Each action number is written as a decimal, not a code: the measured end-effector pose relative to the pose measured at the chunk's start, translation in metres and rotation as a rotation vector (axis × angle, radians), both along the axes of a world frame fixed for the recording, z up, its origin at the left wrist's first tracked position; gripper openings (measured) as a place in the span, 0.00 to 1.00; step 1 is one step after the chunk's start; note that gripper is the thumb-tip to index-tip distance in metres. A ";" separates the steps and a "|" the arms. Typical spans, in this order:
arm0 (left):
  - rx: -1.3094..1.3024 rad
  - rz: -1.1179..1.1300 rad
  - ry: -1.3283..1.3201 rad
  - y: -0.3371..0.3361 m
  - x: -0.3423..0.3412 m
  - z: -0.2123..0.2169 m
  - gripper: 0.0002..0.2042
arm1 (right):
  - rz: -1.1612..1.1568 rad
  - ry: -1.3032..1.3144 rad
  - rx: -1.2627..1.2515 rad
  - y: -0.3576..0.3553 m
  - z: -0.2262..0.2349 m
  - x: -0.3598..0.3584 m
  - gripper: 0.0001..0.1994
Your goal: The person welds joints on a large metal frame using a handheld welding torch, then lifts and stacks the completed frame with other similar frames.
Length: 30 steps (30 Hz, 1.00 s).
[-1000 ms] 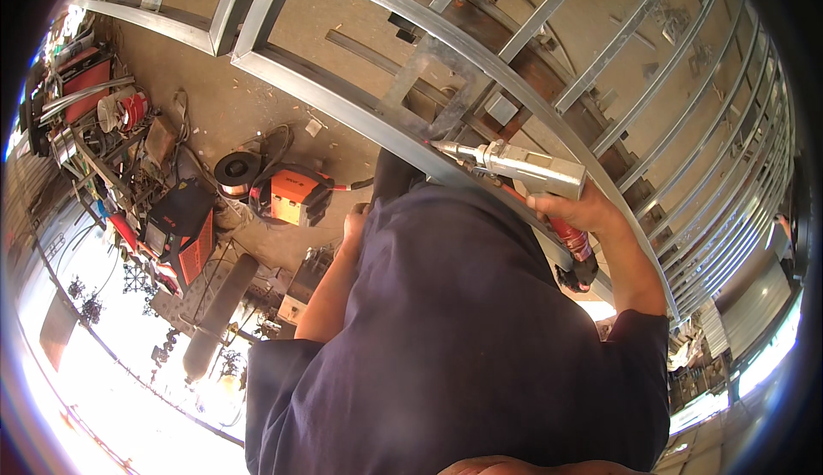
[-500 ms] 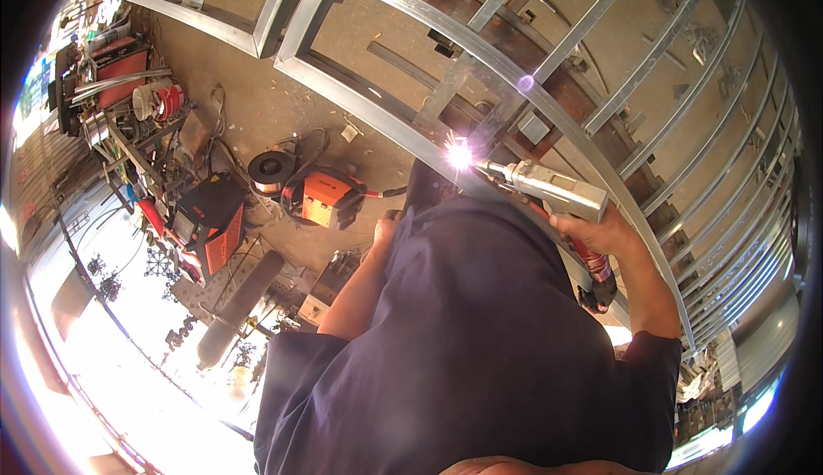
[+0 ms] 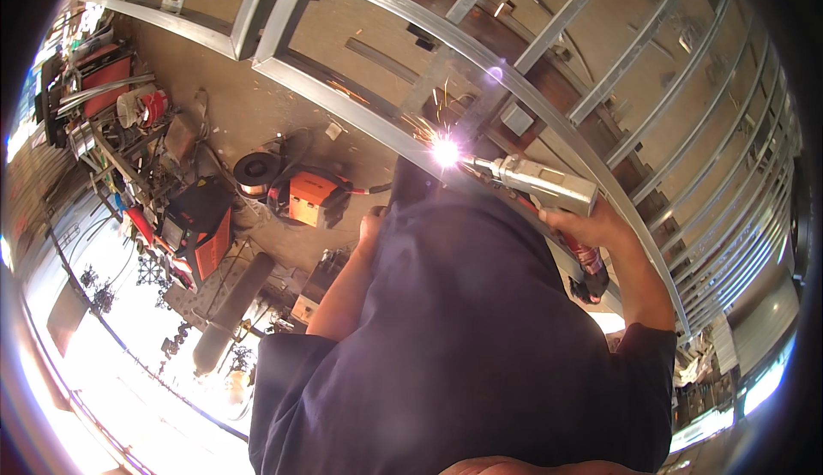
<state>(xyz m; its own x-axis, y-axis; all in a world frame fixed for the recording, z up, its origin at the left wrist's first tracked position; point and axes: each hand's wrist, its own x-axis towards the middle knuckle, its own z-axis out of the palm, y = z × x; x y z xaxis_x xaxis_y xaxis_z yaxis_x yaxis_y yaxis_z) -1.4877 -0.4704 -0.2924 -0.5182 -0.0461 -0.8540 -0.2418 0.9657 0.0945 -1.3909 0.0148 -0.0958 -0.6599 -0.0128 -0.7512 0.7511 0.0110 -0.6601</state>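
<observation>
My right hand (image 3: 591,225) is closed round the handle of a silver and red welding torch (image 3: 549,185), which points left. At its tip a bright white-violet arc (image 3: 446,153) glows, throwing orange sparks up and left. The arc meets the near rail of a bare metal frame (image 3: 343,111) made of square tubing; glare hides the exact spot. My left hand (image 3: 372,221) is beside my dark-clothed leg, its fingers mostly hidden by the cloth.
Curved rails and several crossbars (image 3: 570,16) stretch away to the right. On the floor at left are an orange machine (image 3: 314,196), a wire spool (image 3: 255,171) and a black-and-orange machine (image 3: 208,222). A grey cylinder (image 3: 231,316) lies lower left.
The view has shifted slightly, so the scene sits a little further left. Sparks now spray wider and higher from the arc. My right hand keeps hold of the torch.
</observation>
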 end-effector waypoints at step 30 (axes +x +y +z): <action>0.125 0.024 0.022 -0.074 -0.011 -0.026 0.24 | -0.171 0.070 -0.290 -0.021 0.041 0.046 0.38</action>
